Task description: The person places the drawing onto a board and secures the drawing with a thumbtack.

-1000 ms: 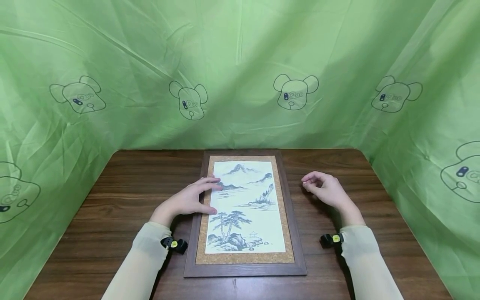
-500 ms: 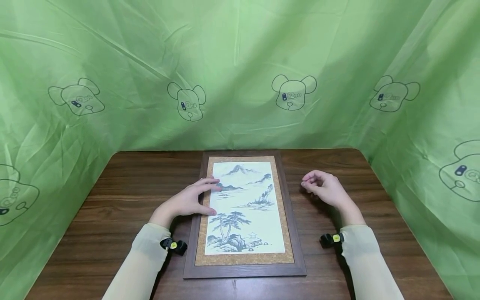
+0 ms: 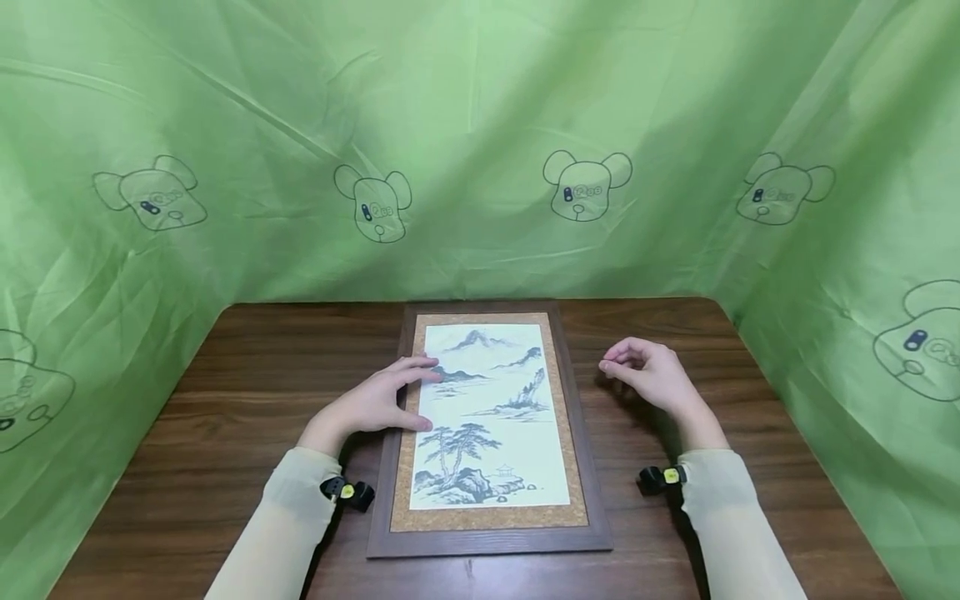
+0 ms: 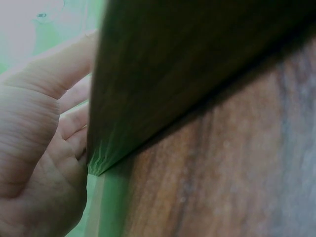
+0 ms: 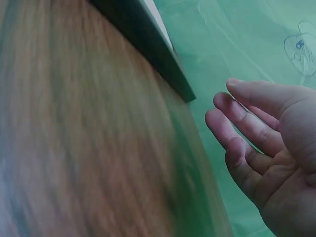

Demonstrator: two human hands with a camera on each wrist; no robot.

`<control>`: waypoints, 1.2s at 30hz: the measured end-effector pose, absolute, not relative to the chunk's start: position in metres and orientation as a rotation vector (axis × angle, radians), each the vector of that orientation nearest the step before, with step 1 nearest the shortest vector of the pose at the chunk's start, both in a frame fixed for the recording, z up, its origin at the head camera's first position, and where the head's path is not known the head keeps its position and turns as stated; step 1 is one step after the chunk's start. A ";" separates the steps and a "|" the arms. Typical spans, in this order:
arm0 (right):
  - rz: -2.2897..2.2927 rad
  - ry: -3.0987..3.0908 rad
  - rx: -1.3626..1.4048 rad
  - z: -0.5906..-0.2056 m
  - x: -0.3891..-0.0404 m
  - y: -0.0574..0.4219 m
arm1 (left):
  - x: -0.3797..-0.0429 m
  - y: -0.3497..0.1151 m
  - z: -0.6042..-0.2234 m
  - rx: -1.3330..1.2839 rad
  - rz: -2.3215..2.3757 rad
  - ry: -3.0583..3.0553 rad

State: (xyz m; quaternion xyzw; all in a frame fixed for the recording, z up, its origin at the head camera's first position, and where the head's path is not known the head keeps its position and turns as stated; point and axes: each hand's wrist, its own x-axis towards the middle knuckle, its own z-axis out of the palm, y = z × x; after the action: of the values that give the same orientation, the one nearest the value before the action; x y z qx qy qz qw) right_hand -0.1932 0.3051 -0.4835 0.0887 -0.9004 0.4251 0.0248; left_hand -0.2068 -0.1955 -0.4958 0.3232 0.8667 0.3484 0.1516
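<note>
A sheet of paper with a grey ink landscape of mountains and pine trees (image 3: pixel 487 396) lies on a cork board (image 3: pixel 487 518) in a dark wooden frame (image 3: pixel 491 542), at the middle of the table. The left hand (image 3: pixel 382 396) reaches over the frame's left side, thumb and fingers spread, fingertips at the paper's left edge. In the left wrist view that hand (image 4: pixel 39 143) appears beside the dark side of the frame (image 4: pixel 163 64). Right of the frame, the right hand (image 3: pixel 652 379) hovers close over the table, fingers loosely curled. Its fingers (image 5: pixel 256 131) hold nothing in the right wrist view.
The brown wood-grain table (image 3: pixel 240 417) stretches to both sides of the frame. Green fabric (image 3: pixel 480 167) printed with bear heads stands along the back and both sides. A small black camera (image 3: pixel 360 496) is strapped to each wrist.
The right hand has shifted very slightly to the left and away from the person, its thumb and fingertips a little changed in position. The left hand and the frame stay in place.
</note>
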 end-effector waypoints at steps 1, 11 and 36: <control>1.311 -2.773 0.279 -0.482 -0.193 0.303 | -0.207 -0.196 -0.496 0.925 0.996 2.491; 1.320 -2.735 0.337 -0.457 -0.206 0.273 | -0.208 -0.191 -0.494 0.906 1.000 2.481; 1.323 -2.760 0.515 -0.450 -0.282 0.187 | -0.208 -0.197 -0.497 0.942 1.028 2.461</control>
State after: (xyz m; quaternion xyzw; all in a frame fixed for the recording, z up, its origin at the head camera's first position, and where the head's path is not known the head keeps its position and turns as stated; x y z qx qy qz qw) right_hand -0.2816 0.1867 -0.4501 0.1659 -0.8891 0.4262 0.0190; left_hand -0.2075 -0.1975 -0.4973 0.3288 0.8594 0.3591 0.1558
